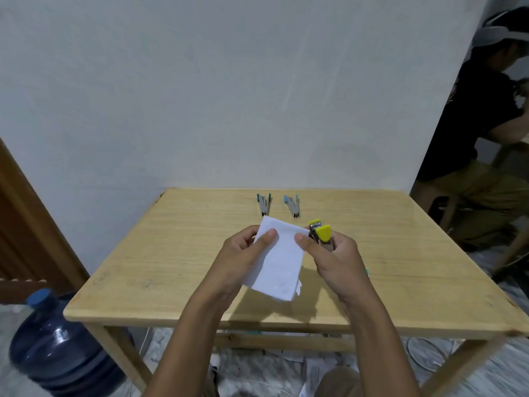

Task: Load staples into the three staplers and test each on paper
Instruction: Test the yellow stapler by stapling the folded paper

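A folded white paper (279,259) is held above the wooden table (171,253). My left hand (246,253) grips its left edge, thumb on top. My right hand (332,253) holds a yellow stapler (322,232) at the paper's upper right corner, with the thumb pressing on the paper's right edge. Two more staplers lie at the far side of the table: a teal-tipped one (264,203) and a blue-tipped one (292,205), both with their arms spread apart. A small greenish object (367,271) peeks out behind my right wrist; I cannot tell what it is.
A white wall stands behind the table. A blue water jug (57,345) sits on the floor at the left. A person in a dark shirt (481,116) sits at the right. Papers litter the floor (286,365) under the table.
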